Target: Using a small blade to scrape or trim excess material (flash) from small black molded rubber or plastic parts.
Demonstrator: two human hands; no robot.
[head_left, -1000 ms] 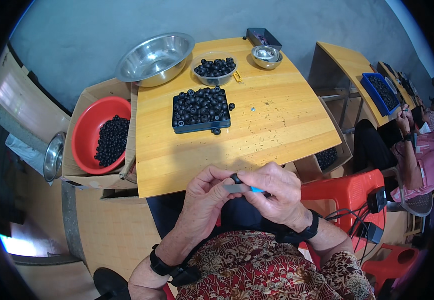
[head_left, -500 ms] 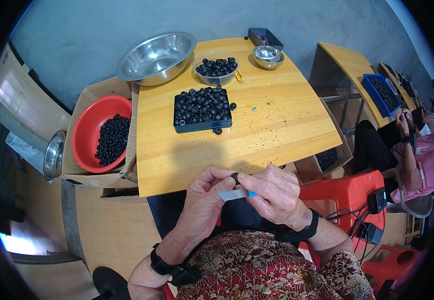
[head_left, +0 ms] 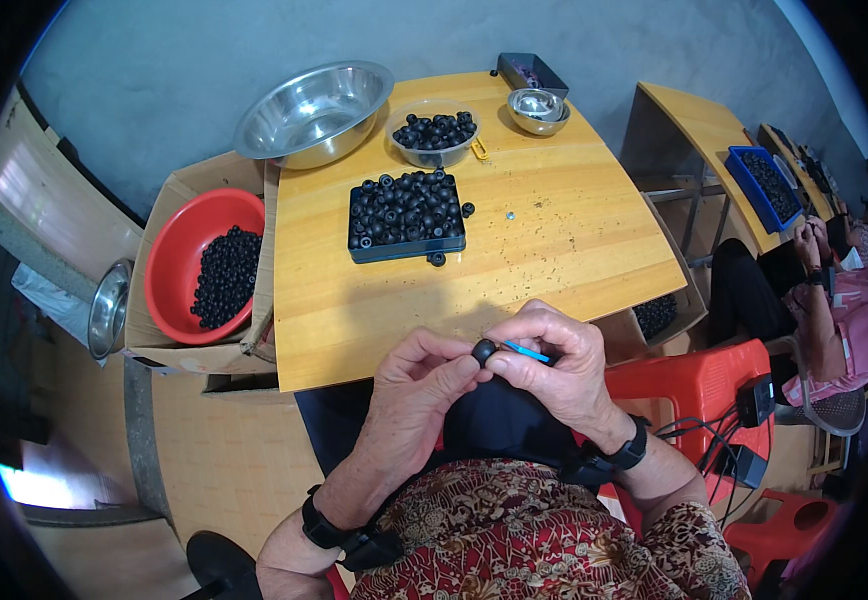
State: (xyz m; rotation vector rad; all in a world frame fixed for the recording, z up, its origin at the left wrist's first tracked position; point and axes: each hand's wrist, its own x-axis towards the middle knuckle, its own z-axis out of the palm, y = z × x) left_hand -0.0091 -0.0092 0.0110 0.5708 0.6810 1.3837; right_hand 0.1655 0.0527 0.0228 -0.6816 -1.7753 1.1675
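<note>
Left hand (head_left: 416, 385) and right hand (head_left: 554, 362) meet just off the near edge of the wooden table (head_left: 574, 240), above the lap. Left thumb and forefinger are pinched shut on a small black round piece (head_left: 483, 350). Right fingers are curled closed around a thin blue tool (head_left: 526, 351), whose tip points at the black piece; whether the tip enters it cannot be told.

Containers on the table:
- Dark rectangular tray (head_left: 406, 249), mid-table, filled with a layer of the same black round pieces. Two strays lie on the wood touching or just beside its rim: one at the near edge (head_left: 437, 259), one at the right side (head_left: 467, 209).
- Clear shallow bowl (head_left: 434, 152), behind the tray, holding a heap of black pieces.
- Large steel bowl (head_left: 314, 98), far left corner, overhanging the table edge; nothing visible inside.
- Small steel bowl (head_left: 538, 108), far right; contents cannot be told.
- Dark box (head_left: 531, 73), behind the small bowl; contents unclear.

Left of the table: an open cardboard box (head_left: 176, 195) holds a red basin (head_left: 176, 270), with a pile of black pieces on its right side. Another steel bowl (head_left: 108, 310) sits just outside the box.

At right, a second table carries a blue tray (head_left: 762, 185) of dark pieces; another person's hand (head_left: 810, 238) is near it.
</note>
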